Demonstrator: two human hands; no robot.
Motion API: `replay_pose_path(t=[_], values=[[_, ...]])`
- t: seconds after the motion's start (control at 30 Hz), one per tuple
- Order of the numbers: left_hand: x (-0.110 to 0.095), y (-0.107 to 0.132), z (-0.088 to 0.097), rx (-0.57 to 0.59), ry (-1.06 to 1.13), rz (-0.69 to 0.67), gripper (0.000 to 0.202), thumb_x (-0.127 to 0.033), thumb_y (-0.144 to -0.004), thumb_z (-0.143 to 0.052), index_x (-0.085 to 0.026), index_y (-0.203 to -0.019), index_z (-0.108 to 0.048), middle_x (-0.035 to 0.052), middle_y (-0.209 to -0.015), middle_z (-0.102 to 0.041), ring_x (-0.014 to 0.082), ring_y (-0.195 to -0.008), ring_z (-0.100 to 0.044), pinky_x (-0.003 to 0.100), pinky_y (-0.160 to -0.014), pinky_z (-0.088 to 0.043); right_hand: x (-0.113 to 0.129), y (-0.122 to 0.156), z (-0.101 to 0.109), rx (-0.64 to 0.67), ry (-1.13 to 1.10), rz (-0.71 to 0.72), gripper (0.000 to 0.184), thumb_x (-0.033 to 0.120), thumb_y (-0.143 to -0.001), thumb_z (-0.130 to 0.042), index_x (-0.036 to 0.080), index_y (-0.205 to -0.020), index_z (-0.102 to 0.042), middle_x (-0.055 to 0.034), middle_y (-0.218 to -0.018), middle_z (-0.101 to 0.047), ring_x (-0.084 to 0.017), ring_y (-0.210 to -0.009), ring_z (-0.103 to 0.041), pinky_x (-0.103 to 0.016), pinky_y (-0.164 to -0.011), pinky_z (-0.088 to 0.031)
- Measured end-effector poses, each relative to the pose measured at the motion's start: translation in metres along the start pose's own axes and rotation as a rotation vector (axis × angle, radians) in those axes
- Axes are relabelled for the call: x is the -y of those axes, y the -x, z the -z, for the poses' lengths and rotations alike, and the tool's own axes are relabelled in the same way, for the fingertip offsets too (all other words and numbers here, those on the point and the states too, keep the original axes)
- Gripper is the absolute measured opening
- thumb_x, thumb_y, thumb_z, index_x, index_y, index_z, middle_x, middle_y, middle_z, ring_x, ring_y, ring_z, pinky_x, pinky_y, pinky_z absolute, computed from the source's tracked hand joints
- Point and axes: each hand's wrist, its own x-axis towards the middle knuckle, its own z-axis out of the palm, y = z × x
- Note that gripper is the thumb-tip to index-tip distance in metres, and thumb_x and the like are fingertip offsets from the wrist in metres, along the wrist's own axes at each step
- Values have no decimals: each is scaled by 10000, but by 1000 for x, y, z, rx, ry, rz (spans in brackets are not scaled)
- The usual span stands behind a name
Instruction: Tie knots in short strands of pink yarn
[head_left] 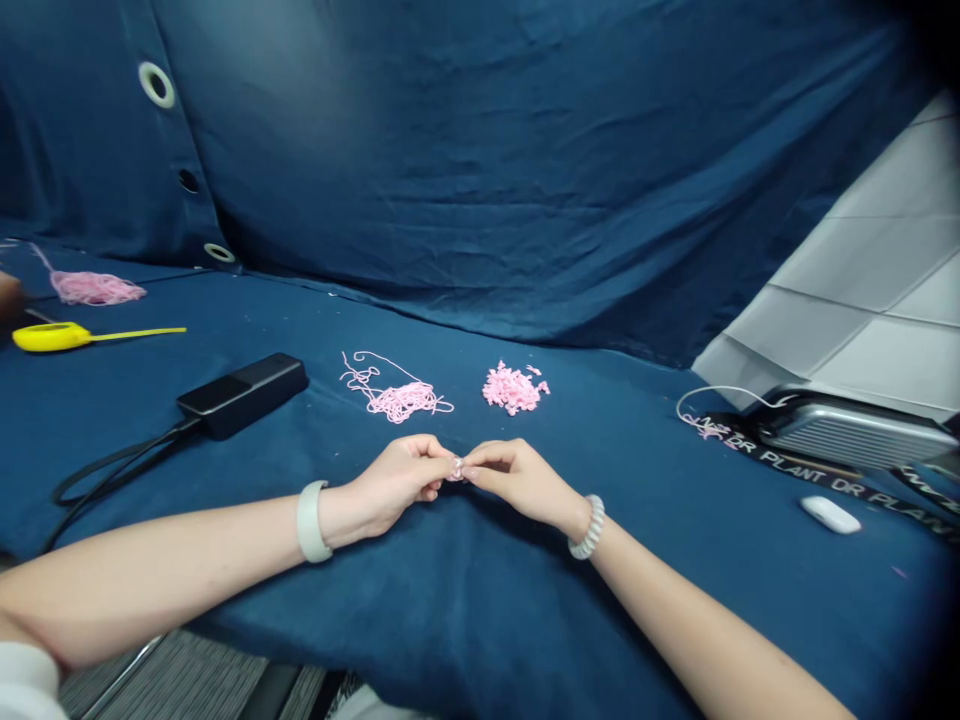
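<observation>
1. A loose tangle of thin pink yarn (405, 400) lies on the blue cloth-covered tabletop (622, 430), just beyond the left hand (401, 485); its strands loop over one another, and a few thin ends curl out toward its far left side.
2. A heap of short, fluffy pink yarn bits (514, 388) lies to the right of the tangle, apart from it, beyond the right hand (529, 485). It is crumbly and compact, with a few pieces strayed around its edge.
3. Both hands are closed in a pinch and meet at the fingertips; what lies between them is too small to tell.
4. Behind the heap, the hanging dark blue cloth curtain (480, 180) meets the tabletop, leaving a narrow strip there.
5. Toward the person, the blue cloth drapes down over the front edge, close to the hands.
6. On the left, a black rectangular box with cables (244, 390) bounds the space, standing well apart from the tangle.
7. On the right, a wide bare stretch runs from the heap to a black strap with white lettering (817, 470) and a small white rounded case (830, 514).
</observation>
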Motion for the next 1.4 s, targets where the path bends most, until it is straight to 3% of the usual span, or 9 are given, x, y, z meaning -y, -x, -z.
replay_pose_path(t=[0.4, 0.6, 0.83, 1.0, 1.13, 1.3, 1.4], values=[[3, -1, 0, 40, -37, 15, 235, -297, -632, -725, -122, -649, -569, -10, -552, -562, 52, -483, -472, 167, -454, -371, 14, 4, 4, -4, 341, 84, 170, 283, -801, -597, 186, -821, -734, -34, -817, -716, -140, -723, -644, -235, -675, -459], [3, -1, -1, 47, -46, 55, 237, -312, -639, -721, -117, -674, -592, 16, -589, -602, 60, -501, -518, 179, -493, -445, 21, 9, -1, -49, 728, 179, 177, 164, -826, -538, 195, -787, -708, -21, -760, -681, -131, -684, -612, -249, -670, -445], [1, -2, 0, 38, -33, 117, 234, -301, -643, -716, -110, -704, -596, 45, -671, -638, 69, -557, -563, 192, -559, -498, 17, 11, -12, -65, 1150, 254, 126, 167, -868, -482, 156, -803, -588, -55, -778, -611, -162, -668, -562, -293, -628, -417], [-4, 0, 0, 36, 21, 143, 199, -284, -717, -631, -158, -803, -503, 59, -768, -660, 119, -633, -628, 255, -612, -516, 10, 8, -14, -103, 1214, 266, 89, 143, -877, -469, 153, -892, -556, -59, -799, -589, -182, -731, -554, -301, -651, -426], [-9, 4, 0, 50, 109, 152, 216, -327, -768, -565, -196, -837, -408, 38, -717, -650, 151, -649, -649, 300, -640, -507, 7, 6, -15, -115, 1249, 351, 228, 134, -890, -451, 160, -1104, -522, -72, -885, -587, -180, -795, -547, -302, -694, -428], [-10, 6, 0, 49, 156, 140, 256, -378, -779, -539, -214, -870, -364, 17, -672, -624, 166, -644, -647, 316, -638, -501, 2, 5, -15, -48, 1296, 395, 104, 160, -882, -485, 176, -891, -587, -43, -789, -592, -169, -731, -528, -309, -691, -393], [-9, 6, 0, 27, 153, 123, 243, -390, -803, -498, -222, -881, -341, 36, -720, -637, 162, -607, -640, 314, -609, -499, 0, 4, -13, -22, 1305, 434, 131, 136, -880, -481, 171, -834, -599, -33, -740, -600, -162, -701, -522, -306, -672, -362]])
